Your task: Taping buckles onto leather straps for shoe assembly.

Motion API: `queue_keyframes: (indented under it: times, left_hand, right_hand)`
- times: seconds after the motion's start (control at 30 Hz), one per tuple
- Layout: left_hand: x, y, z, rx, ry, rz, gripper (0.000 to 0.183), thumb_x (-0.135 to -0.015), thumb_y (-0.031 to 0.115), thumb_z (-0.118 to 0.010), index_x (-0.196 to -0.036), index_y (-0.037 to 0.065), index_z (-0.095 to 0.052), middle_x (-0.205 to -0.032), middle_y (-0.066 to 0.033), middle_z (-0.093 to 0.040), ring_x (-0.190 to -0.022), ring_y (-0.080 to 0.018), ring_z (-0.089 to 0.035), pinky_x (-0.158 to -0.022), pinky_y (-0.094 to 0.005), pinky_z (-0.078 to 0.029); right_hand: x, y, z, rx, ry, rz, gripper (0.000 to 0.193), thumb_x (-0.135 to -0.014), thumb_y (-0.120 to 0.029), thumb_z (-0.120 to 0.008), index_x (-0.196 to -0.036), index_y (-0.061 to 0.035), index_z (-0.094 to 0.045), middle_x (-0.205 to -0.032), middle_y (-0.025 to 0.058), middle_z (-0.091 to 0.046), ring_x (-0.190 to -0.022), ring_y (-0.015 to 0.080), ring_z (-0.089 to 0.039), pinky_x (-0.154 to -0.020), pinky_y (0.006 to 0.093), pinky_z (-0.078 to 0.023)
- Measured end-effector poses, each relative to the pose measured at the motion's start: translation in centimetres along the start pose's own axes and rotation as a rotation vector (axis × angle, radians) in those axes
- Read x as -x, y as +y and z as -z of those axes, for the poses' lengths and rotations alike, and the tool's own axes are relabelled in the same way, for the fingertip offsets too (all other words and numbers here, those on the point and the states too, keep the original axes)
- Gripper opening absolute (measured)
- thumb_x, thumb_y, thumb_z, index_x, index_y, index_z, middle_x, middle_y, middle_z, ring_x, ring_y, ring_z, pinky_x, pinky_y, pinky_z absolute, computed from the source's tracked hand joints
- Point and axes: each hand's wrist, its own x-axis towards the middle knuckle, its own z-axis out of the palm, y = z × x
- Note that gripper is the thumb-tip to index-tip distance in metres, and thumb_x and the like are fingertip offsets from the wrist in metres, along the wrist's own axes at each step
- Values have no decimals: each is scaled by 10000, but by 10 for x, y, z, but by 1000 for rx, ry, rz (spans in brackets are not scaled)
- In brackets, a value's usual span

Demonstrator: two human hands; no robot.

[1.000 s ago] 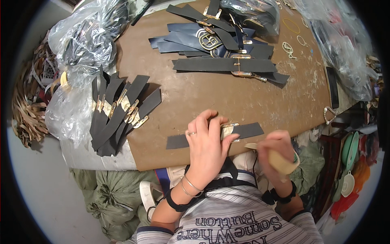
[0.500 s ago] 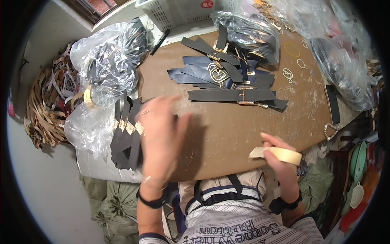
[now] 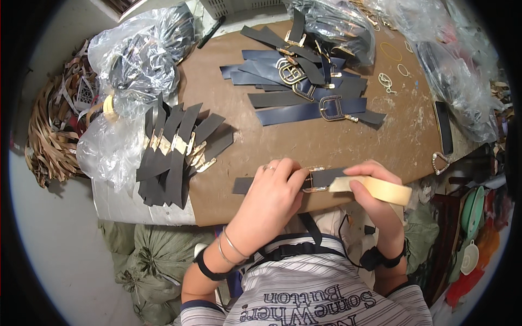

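Your left hand (image 3: 270, 196) presses flat on a dark strap (image 3: 288, 180) at the near edge of the brown counter (image 3: 326, 144), its fingers pinning the strap by the gold buckle (image 3: 314, 179). Just to the right, your right hand (image 3: 375, 193) has its grip closed around a roll of beige tape (image 3: 380, 189), whose loose end touches the strap beside the buckle. The strap is a flat, matte, narrow band, lying straight along the counter edge. To the left, a fan of similar dark straps (image 3: 176, 146) lies stacked; farther back lies a pile of dark blue straps (image 3: 304, 89) with gold buckles.
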Motion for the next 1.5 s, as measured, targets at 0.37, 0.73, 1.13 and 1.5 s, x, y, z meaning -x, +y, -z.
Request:
queue_keyframes:
  times: [0.37,0.73,1.13,1.5]
  left_hand:
    - [50,8,-68,-41,369,-72,469,-801,66,-769,-1256,46,-653,-1396,-115,-601,-1202,-297,-603,-955,-418,-498]
    - [39,11,-89,-338,295,73,568,-901,293,-686,-1435,121,-596,-1445,3,-562,-1194,-163,-533,-950,-356,-381]
    - [-19,6,-69,113,470,325,119,-820,162,-785,-784,152,-672,-844,-2,-571,-816,-230,-520,-761,-387,-333]
    - [-13,13,-63,-75,499,247,294,-846,256,-804,-1040,117,-631,-920,-33,-642,-928,-252,-583,-863,-401,-384]
  right_hand:
    - [-18,30,-46,251,-81,127,130,-871,-43,-649,-994,-25,-687,-924,117,-698,-901,292,-670,-819,389,-512]
    - [-19,20,-34,577,-29,121,186,-804,-162,-737,-936,-67,-647,-888,73,-620,-876,287,-591,-798,408,-432]
    - [-12,49,-45,700,70,448,173,-746,-43,-743,-867,-83,-626,-898,59,-597,-868,291,-587,-791,417,-427]
    - [21,55,-4,352,231,455,198,-790,47,-731,-953,-27,-647,-971,96,-604,-868,251,-604,-801,366,-499]
